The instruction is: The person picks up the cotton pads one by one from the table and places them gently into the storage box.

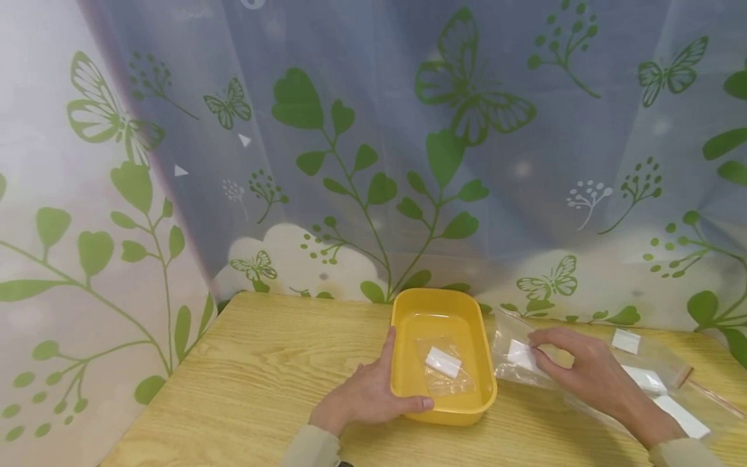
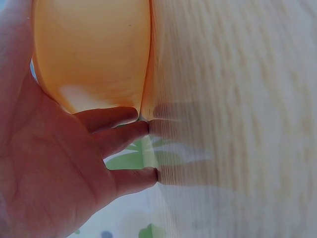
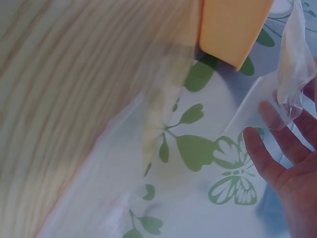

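Note:
The yellow plastic tray [image 1: 489, 363] stands on the table. My left hand [image 1: 367, 392] holds its near left corner, thumb over the front rim and index finger along the left side. In the left wrist view the other fingers [image 2: 121, 135] extend down to the tabletop beside the tray. Inside the tray lies a small clear bag with a white piece [image 1: 443, 362]. To the right of the tray my right hand [image 1: 589, 366] pinches a clear zip bag [image 1: 503, 331] between thumb and fingers. The bag contains a white piece [image 1: 521, 355] and hangs over the table beside the tray's right wall.
Several more clear bags with white pieces [image 1: 681, 416] lie overlapping at the right, partly beneath my right forearm. The wood-grain table [image 1: 280, 350] backs onto a curtain [image 1: 362, 259] printed with leaves and butterflies.

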`<move>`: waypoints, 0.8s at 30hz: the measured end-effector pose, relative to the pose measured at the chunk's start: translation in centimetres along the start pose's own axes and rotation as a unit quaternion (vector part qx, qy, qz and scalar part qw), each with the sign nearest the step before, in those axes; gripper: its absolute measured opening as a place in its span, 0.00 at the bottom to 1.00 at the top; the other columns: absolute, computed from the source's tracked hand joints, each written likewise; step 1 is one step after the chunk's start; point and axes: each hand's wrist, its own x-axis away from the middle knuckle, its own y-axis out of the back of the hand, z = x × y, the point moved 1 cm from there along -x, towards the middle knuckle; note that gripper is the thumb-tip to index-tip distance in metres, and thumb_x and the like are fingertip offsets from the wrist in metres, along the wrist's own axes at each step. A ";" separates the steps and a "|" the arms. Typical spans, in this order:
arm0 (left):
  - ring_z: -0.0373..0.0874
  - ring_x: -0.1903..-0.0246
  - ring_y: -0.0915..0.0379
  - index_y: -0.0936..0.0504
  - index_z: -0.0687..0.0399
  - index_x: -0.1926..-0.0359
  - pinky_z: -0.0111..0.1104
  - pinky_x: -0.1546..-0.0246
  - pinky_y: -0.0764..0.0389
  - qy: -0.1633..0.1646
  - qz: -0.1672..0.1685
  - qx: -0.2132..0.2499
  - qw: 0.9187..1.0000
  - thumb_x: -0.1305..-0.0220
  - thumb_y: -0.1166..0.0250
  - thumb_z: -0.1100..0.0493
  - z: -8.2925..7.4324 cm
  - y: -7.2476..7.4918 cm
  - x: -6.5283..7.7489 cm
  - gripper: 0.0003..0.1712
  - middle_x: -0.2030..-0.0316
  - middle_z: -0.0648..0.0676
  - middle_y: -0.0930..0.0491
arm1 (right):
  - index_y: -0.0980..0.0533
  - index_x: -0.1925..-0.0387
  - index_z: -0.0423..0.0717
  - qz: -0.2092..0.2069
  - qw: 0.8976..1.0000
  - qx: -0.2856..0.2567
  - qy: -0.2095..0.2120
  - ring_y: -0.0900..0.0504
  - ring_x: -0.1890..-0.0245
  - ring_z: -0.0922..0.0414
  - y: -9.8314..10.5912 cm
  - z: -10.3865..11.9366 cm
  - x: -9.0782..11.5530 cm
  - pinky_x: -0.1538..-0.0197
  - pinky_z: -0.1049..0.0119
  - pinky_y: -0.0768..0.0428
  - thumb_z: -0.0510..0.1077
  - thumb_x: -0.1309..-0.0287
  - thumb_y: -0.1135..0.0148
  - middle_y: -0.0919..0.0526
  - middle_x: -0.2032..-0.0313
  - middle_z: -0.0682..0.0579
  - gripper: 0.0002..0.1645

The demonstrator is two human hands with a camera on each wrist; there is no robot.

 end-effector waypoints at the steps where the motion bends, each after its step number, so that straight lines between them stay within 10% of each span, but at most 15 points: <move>1: 0.68 0.27 0.38 0.76 0.43 0.18 0.65 0.25 0.46 -0.001 0.000 0.000 1.000 0.48 0.31 0.22 0.0 0.0 0.0 0.78 0.25 0.67 0.36 | 0.13 0.63 0.54 -0.002 1.000 -0.003 0.002 0.13 0.60 0.65 0.0 0.1 -0.1 0.47 0.88 0.26 0.26 0.69 0.23 0.09 0.65 0.55 0.27; 24: 0.63 0.26 0.38 0.73 0.51 0.18 0.67 0.26 0.47 -0.020 -0.020 -0.042 0.999 0.46 0.37 0.19 -1.0 -0.5 -0.2 0.77 0.22 0.64 0.41 | 0.13 0.62 0.48 0.008 0.995 -0.089 0.052 0.13 0.56 0.55 -2.9 2.7 -3.1 0.38 0.84 0.27 0.33 0.50 0.27 0.09 0.62 0.52 0.13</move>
